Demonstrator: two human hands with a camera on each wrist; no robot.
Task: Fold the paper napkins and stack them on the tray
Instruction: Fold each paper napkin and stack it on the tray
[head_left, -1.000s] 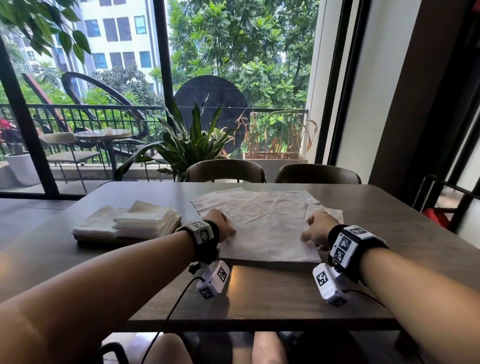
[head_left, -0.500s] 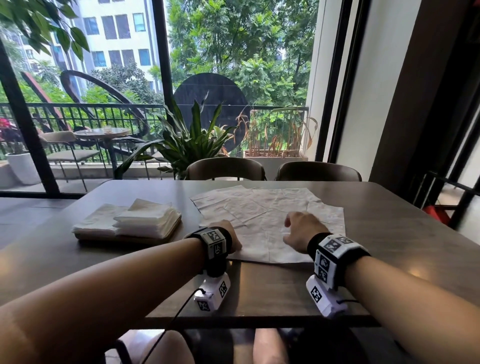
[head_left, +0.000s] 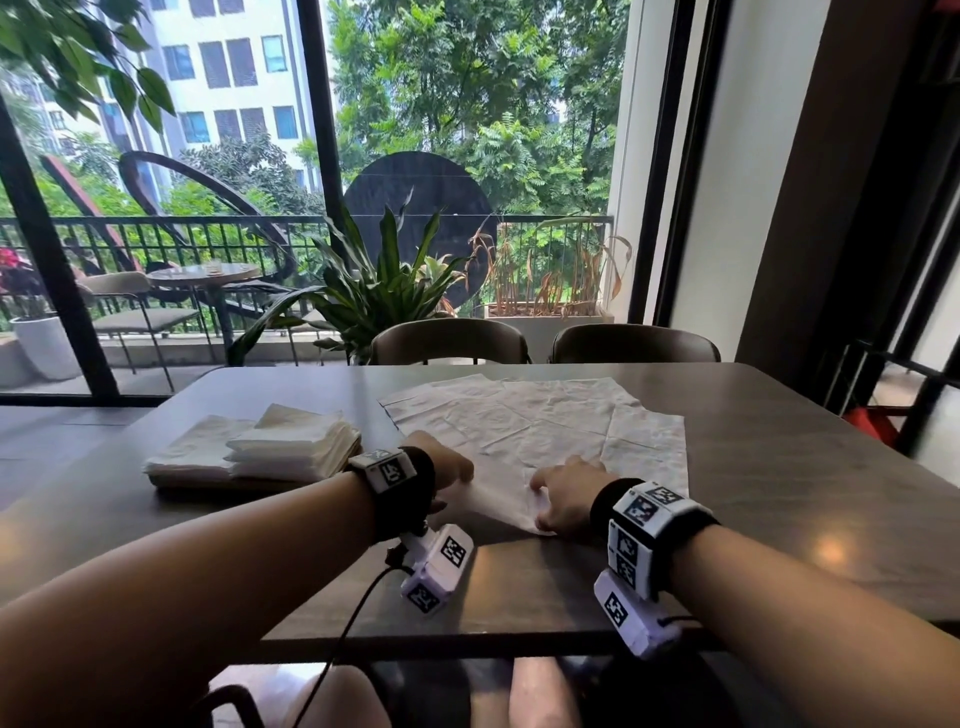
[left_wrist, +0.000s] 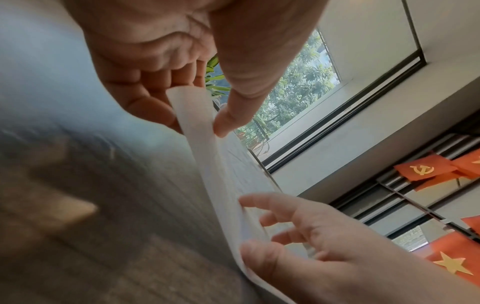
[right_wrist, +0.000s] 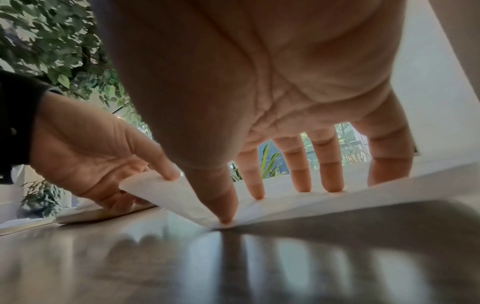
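Observation:
Several unfolded white napkins lie overlapped in the middle of the table. My left hand pinches the top napkin's near left corner between thumb and fingers and holds it raised off the table. My right hand sits close beside it at the near edge. Its straight fingertips and thumb press the sheet flat. A stack of folded napkins rests on the tray at the left, beside a lower pile.
Two chair backs stand at the table's far side, with plants and a glass wall behind them. A dark post and railing rise at the right. Bare tabletop lies between my wrists and the near edge.
My right hand has slid left along the napkin's near edge, close to my left hand. My left hand has lifted the near left corner off the table.

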